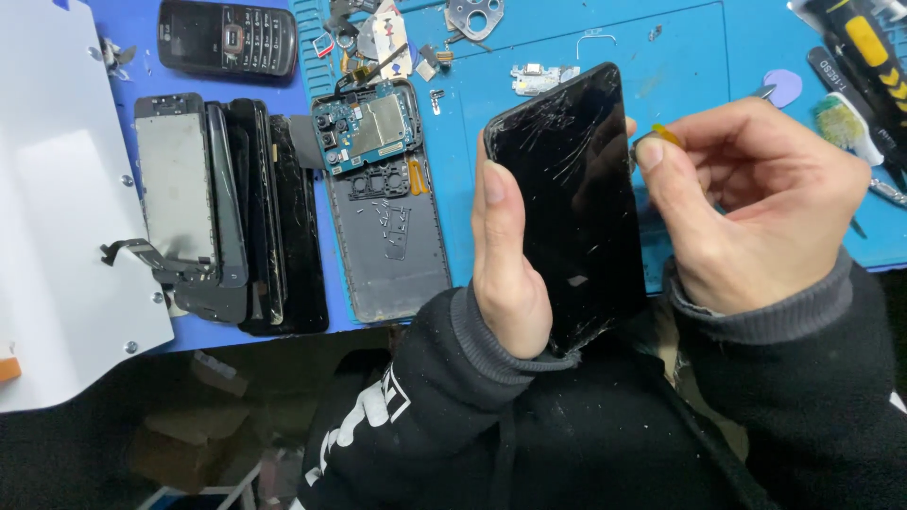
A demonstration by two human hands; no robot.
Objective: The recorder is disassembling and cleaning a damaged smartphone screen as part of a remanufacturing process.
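The cracked smartphone (570, 212) stands nearly upright at the centre of the frame, lifted off the blue work mat (680, 66), its black glass face toward you and webbed with fractures that spread from the upper left corner. Your left hand (505, 264) is clasped around its left long edge, thumb lying flat along the front glass and the fingers hidden behind. Your right hand (756, 203) is pinched shut on a small yellow pry pick (664, 135), whose tip sits right at the phone's upper right edge; I cannot tell whether it has entered the seam.

Judging by the look of it, the phone is light and stiff but brittle: the glass is likely to shed splinters and crack further under bending or thumb pressure. Hold it by the side frame, not by the face, and keep your thumb off the worst of the cracks.

Just left of your left hand, an opened phone (383, 203) lies on the mat with its circuit board exposed at the top. Further left is a stack of removed screens (227, 212), partly resting on a white sheet (57, 217). A black keypad phone (227, 38) lies at the upper left, and brushes and hand tools (855, 90) crowd the upper right corner.
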